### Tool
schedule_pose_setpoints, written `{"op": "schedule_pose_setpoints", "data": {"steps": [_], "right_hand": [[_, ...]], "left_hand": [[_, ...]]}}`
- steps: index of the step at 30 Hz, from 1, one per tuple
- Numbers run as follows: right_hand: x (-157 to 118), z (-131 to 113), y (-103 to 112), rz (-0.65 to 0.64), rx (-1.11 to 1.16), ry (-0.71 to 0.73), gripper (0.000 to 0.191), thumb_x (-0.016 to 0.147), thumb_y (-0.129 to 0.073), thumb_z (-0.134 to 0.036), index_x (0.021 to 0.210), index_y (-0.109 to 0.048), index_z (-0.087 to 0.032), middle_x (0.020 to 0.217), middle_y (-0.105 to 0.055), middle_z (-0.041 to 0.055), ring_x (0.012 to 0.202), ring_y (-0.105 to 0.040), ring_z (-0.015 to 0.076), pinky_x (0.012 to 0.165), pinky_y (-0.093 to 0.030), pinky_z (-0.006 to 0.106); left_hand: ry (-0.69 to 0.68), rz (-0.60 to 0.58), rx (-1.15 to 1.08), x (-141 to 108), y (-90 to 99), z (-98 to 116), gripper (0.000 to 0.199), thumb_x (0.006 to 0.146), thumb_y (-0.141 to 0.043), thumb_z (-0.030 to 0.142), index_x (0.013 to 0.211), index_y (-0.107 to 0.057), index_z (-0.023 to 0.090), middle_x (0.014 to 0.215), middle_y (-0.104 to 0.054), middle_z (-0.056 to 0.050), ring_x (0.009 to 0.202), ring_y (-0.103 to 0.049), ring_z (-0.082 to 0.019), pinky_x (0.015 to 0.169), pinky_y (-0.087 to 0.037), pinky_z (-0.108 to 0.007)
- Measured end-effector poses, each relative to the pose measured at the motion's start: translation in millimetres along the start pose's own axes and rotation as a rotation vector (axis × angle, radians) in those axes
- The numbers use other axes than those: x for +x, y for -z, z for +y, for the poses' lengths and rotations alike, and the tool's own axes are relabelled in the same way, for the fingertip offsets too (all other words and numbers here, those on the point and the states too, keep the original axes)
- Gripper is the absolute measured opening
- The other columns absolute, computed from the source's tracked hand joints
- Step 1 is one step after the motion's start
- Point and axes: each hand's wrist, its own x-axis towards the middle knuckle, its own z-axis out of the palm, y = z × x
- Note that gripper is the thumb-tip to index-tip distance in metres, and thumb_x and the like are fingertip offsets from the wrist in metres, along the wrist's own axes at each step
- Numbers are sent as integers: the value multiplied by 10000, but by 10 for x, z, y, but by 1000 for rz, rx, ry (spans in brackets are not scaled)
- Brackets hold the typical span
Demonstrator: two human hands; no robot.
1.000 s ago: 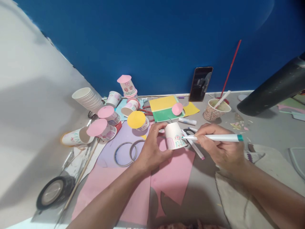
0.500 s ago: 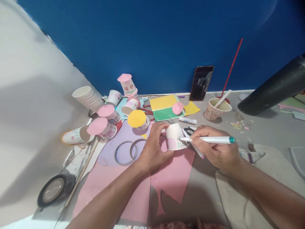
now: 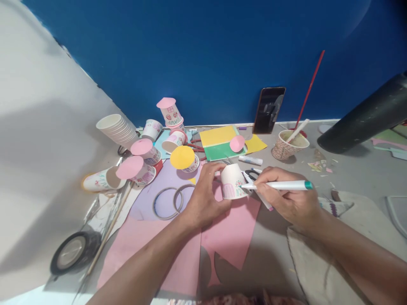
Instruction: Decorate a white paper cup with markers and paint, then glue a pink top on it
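Observation:
My left hand (image 3: 208,197) grips a white paper cup (image 3: 233,176) from its left side, mouth downward and slightly tilted. Pink, red and green drawings run around the lower part of the cup. Between the fingers of my right hand (image 3: 286,195) is a white marker with a teal end (image 3: 286,185). Its tip touches the cup's side, by the green marks. Under and in front of the cup lies pink paper (image 3: 232,237) with curved pieces cut out. Scissors with black handles (image 3: 252,174) lie partly hidden behind the cup and my right hand.
Decorated cups with pink paper tops (image 3: 135,169) and a cup stack (image 3: 116,129) stand left. Two rings (image 3: 168,204) lie on purple paper; a tape roll (image 3: 70,253) is nearer. A phone (image 3: 269,111) leans on the blue wall beside a cup of sticks (image 3: 288,148). Cloth (image 3: 346,250) lies right.
Almost nothing differs. The marker's tip and the cup have shifted very slightly, and both hands keep their holds.

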Motion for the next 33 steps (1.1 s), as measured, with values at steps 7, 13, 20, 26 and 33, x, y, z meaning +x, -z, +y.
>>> {"op": "schedule_pose_setpoints", "data": {"steps": [7,13,20,26,33], "right_hand": [[7,-9,3,-4,3,11,141,961,-634,-165,850,-685,-235,682,-700,-27,584,-637,146,548,-475,293],[1,-6,9,77,-1,20,133,970,-644,-165,870,-699,-233,698,-704,-32,549,-619,119,519,-467,256],[27,30,-17,162,-59,54,93,997,-659,-213,951,-734,-241,778,-757,-8,615,-681,136,571,-523,251],[63,112,-18,207,-48,1,143,1010,-654,-307,947,-761,-236,762,-766,18,623,-701,162,577,-543,265],[79,187,-28,316,75,-137,178,987,-694,-381,924,-759,-227,705,-734,10,629,-716,157,580,-559,237]], "left_hand": [[13,-1,-20,9,-2,16,660,722,-757,128,1326,-526,257,1358,-587,-104,1289,-590,-299,1077,-536,-471],[19,7,-25,15,-1,13,659,706,-745,127,1319,-534,240,1353,-586,-107,1281,-587,-296,1070,-541,-458],[37,30,-46,11,-6,-34,663,737,-735,124,1357,-537,245,1394,-571,-122,1334,-576,-310,1100,-528,-477],[146,115,-218,17,-42,-56,784,716,-738,121,1452,-503,259,1505,-513,-124,1424,-531,-329,1186,-474,-505],[185,76,-603,5,-101,-70,743,677,-686,37,1366,-534,268,1476,-551,-89,1465,-519,-293,1182,-460,-423]]}}
